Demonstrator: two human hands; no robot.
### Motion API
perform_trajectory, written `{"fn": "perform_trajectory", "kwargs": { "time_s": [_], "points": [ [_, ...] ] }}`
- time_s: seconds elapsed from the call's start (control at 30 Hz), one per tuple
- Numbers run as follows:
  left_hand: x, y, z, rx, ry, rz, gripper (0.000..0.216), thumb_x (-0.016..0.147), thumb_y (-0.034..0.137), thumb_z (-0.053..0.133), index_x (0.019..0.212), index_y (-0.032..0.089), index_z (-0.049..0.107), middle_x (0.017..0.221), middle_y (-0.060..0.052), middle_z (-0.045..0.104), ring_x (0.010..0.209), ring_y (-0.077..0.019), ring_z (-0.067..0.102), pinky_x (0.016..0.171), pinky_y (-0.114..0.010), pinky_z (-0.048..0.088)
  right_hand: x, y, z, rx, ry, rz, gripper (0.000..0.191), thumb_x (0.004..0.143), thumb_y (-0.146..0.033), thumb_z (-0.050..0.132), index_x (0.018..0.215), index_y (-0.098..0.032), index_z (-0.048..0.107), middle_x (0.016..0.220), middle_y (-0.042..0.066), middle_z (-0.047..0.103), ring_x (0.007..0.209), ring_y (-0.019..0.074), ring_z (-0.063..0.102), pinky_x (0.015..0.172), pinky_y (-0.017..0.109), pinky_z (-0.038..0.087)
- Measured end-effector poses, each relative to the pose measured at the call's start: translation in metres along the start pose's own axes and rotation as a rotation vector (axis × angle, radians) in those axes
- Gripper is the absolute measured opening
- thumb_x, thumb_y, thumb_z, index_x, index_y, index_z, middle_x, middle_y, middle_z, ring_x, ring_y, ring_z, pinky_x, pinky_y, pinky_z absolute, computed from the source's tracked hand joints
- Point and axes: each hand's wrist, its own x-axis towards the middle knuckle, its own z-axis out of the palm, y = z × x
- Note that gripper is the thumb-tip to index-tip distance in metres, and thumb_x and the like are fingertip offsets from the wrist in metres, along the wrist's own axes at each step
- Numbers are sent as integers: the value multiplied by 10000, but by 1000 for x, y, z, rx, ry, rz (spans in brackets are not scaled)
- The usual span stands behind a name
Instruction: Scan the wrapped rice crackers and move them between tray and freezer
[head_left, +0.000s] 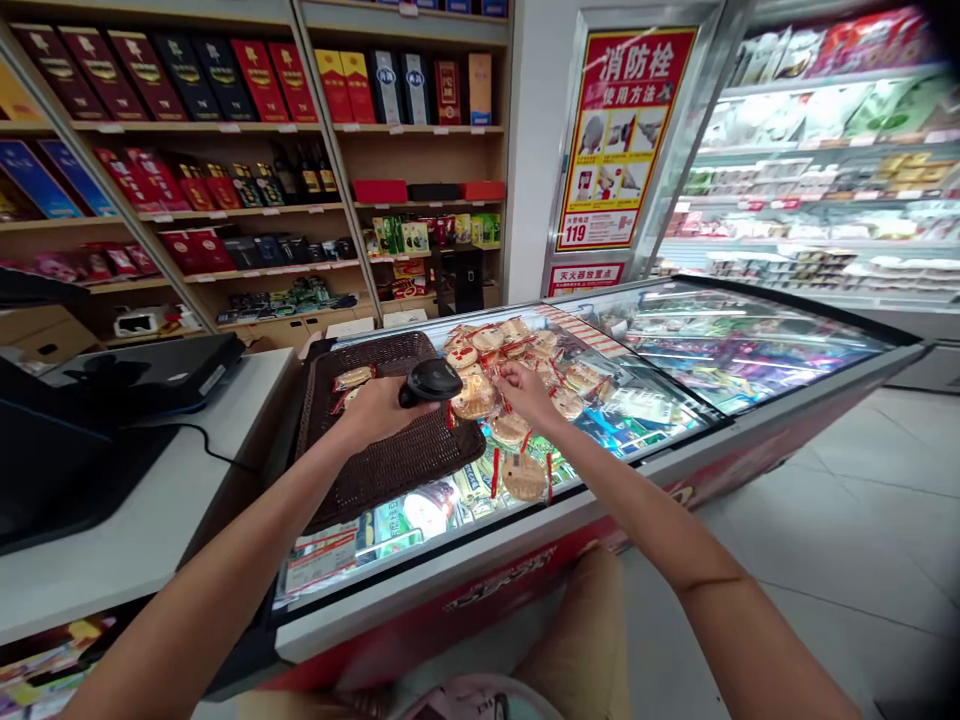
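My left hand (375,410) is closed round a black handheld barcode scanner (429,381), its head pointing right over a dark woven tray (390,470). My right hand (525,392) reaches into a pile of clear-wrapped round pastries (517,350) on the freezer's glass lid, fingers pinching one packet. One wrapped pastry (474,398) lies between my hands, just under the scanner. Two packets (354,378) lie on the tray's far end.
The glass-topped chest freezer (675,440) runs right, with frozen goods inside. A white counter (150,500) at left carries a black till machine (90,410) and cable. Shelves of boxed goods stand behind; an open chiller fills the right wall. Tiled floor lies at right.
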Motion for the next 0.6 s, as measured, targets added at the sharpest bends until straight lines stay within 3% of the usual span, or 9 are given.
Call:
{"fn": "perform_trajectory", "kwargs": {
  "time_s": [0.3, 0.43, 0.53, 0.6],
  "points": [
    [2, 19, 4, 1, -14, -17, 551, 732, 686, 593, 949, 200, 737, 561, -21, 666, 696, -261, 670, 599, -282, 408, -15, -3, -21, 134, -31, 125, 215, 840, -401, 584, 784, -219, 484, 627, -23, 598, 515, 129, 581, 426, 228, 493],
    [-3, 12, 2, -23, -8, -34, 563, 707, 715, 597, 880, 195, 728, 626, -36, 694, 710, -267, 666, 574, -278, 398, -14, 3, -29, 129, 23, 154, 202, 836, -395, 583, 863, -214, 497, 638, -28, 615, 508, 122, 580, 429, 212, 476],
    [-9, 0, -3, -62, 19, -42, 543, 679, 698, 636, 881, 202, 727, 716, -42, 721, 785, -277, 669, 627, -280, 422, -16, 21, -38, 102, 134, 210, 285, 850, -400, 559, 1053, -227, 459, 673, -44, 627, 535, 138, 610, 477, 230, 488],
    [-13, -11, -8, -99, 33, -72, 528, 651, 686, 667, 857, 204, 727, 664, -32, 701, 764, -281, 666, 641, -285, 427, -22, 37, -44, -7, 162, 226, 296, 865, -379, 533, 1102, -223, 448, 702, -30, 632, 595, 163, 635, 549, 268, 511]
  ]
}}
